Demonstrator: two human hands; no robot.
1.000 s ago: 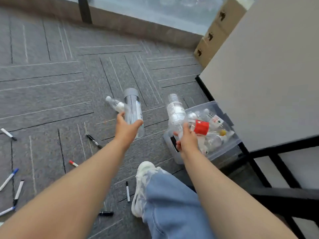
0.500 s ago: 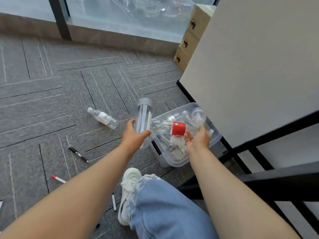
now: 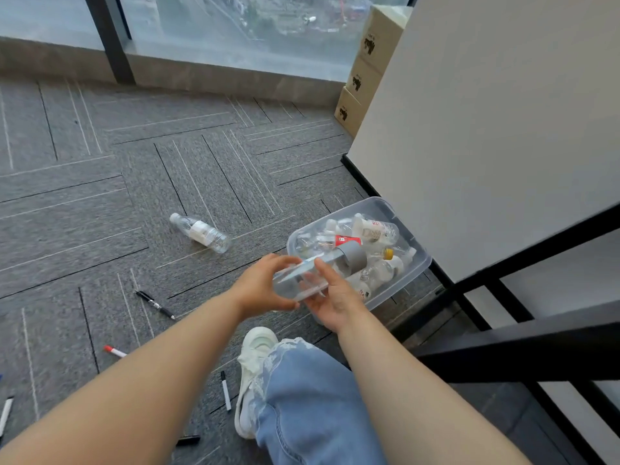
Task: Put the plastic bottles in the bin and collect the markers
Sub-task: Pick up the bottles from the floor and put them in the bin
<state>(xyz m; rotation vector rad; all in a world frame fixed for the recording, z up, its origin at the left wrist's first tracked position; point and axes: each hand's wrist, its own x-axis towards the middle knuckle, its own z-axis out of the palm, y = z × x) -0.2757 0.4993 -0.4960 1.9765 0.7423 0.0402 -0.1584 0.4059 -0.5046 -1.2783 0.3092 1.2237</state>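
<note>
A clear bottle with a grey cap [image 3: 349, 260] lies tilted between both hands, its cap end over the clear plastic bin [image 3: 421, 263]. My left hand [image 3: 261, 290] grips its lower body from the left. My right hand [image 3: 335, 297] cups it from below and the right, fingers curled round it. The bin holds several clear bottles, one with a red label. Another clear bottle with a white label [image 3: 201, 232] lies on the carpet to the left. A black pen [image 3: 155, 304], a red-capped marker [image 3: 114, 351] and a black-and-white marker [image 3: 225, 390] lie on the carpet.
A white board on a black frame [image 3: 503, 129] stands right beside the bin. Cardboard boxes [image 3: 365, 72] are stacked at the window. My white shoe [image 3: 253, 374] and jeans leg are in front. More markers lie at the left edge [image 3: 6, 414].
The right hand let its bottle drop into the bin, then came back to the grey-capped bottle. That bottle tipped from upright to lying, its cap over the bin.
</note>
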